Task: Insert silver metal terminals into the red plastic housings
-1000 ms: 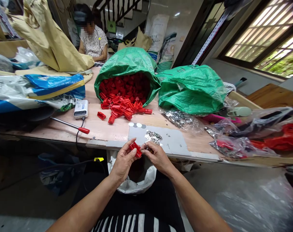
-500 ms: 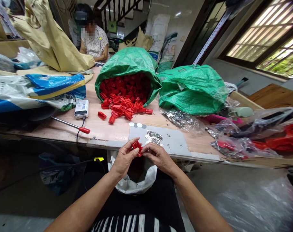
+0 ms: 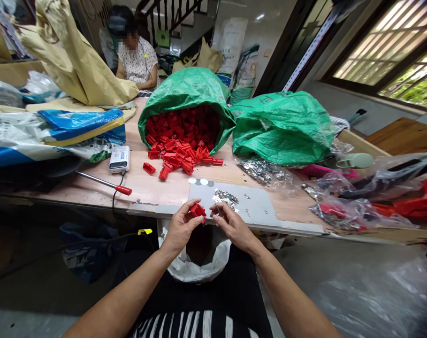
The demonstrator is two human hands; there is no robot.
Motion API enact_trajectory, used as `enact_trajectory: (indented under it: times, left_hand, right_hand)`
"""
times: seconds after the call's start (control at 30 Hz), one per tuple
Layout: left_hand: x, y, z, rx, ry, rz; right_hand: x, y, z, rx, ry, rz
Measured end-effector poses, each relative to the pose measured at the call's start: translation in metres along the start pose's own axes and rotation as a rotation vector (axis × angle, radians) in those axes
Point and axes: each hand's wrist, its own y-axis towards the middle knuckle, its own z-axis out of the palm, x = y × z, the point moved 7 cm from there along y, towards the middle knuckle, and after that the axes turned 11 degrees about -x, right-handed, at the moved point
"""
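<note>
Between the thumb and fingers of my left hand [image 3: 178, 231] is a red plastic part [image 3: 197, 211], held over the table's front edge. My right hand [image 3: 235, 229] is closed just to its right, apart from the part, pinching a thin metal piece [image 3: 217, 207] whose exact shape is too small to make out. Behind the hands, small shiny metal pieces [image 3: 226, 198] lie heaped on a grey sheet [image 3: 261, 205]. Below both hands, an open white sack [image 3: 203, 273] hangs at the table edge, its inside dark.
A green sack [image 3: 195, 84] spills red parts [image 3: 180, 155] onto the table. Another green sack [image 3: 284, 126] stands to its right. On the left are a white power bank [image 3: 119, 158] and a red-tipped rod [image 3: 104, 182]. A person [image 3: 138, 61] sits across the table.
The red part has turned in my left hand. My right hand has drawn slightly away from it to the right, and a thin metal piece now shows at its fingertips.
</note>
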Motion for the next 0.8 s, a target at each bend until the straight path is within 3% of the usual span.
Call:
enact_trajectory:
  times: [0.23,0.47,0.8]
  left_hand:
    - [-0.010,0.009,-0.006,-0.052,0.365,0.236]
    - [-0.003,0.017,-0.006,-0.025,0.557,0.301]
    - [-0.007,0.019,-0.003,0.044,0.657,0.369]
  right_hand:
    - [0.002,0.003,0.001,-0.039,-0.234,-0.110]
    - [-0.005,0.000,0.001,-0.038,-0.274,-0.059]
    - [0.000,0.004,0.007,0.024,-0.313,-0.135]
